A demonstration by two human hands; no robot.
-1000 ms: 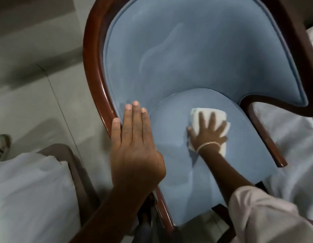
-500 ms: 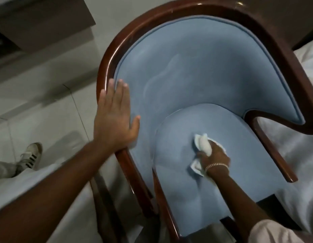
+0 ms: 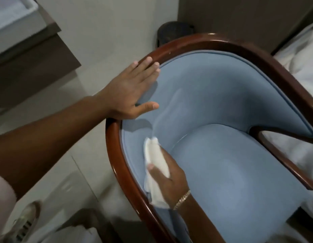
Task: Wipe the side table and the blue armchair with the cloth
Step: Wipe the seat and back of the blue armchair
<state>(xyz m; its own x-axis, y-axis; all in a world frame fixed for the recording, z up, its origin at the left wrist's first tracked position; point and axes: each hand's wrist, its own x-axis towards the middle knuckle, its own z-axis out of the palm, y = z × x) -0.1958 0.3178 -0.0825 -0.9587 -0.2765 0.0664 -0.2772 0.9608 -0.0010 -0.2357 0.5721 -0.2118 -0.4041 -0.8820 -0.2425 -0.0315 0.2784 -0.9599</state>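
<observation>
Both hands have shifted since a moment ago: the right hand (image 3: 167,179) has left the middle of the seat cushion (image 3: 240,172) and now works along the inner left side of the blue armchair (image 3: 213,95), while the left hand (image 3: 131,92) has slid further up the curved wooden rail (image 3: 117,155) towards the top of the backrest.

That left hand lies flat and wide, fingers together, thumb spread, palm resting across the rail and the edge of the upholstery (bracing the chair, I would guess, holding nothing). The right hand is closed over the white cloth (image 3: 155,165), which is bunched and pressed against the blue fabric just inside the rail, in the crease where the side panel meets the seat. A gold bracelet (image 3: 182,199) sits at that wrist.

What the next stroke turns on is the cloth's line. Its long axis runs along the rail's curve, and the unwiped side panel stretches away from the right hand up towards the left hand, with bare fabric between them. The right hand is the nearer one to that strip and already has the cloth, so carrying the wipe upward along the curve looks the natural move. No side table is in sight from where I stand.
</observation>
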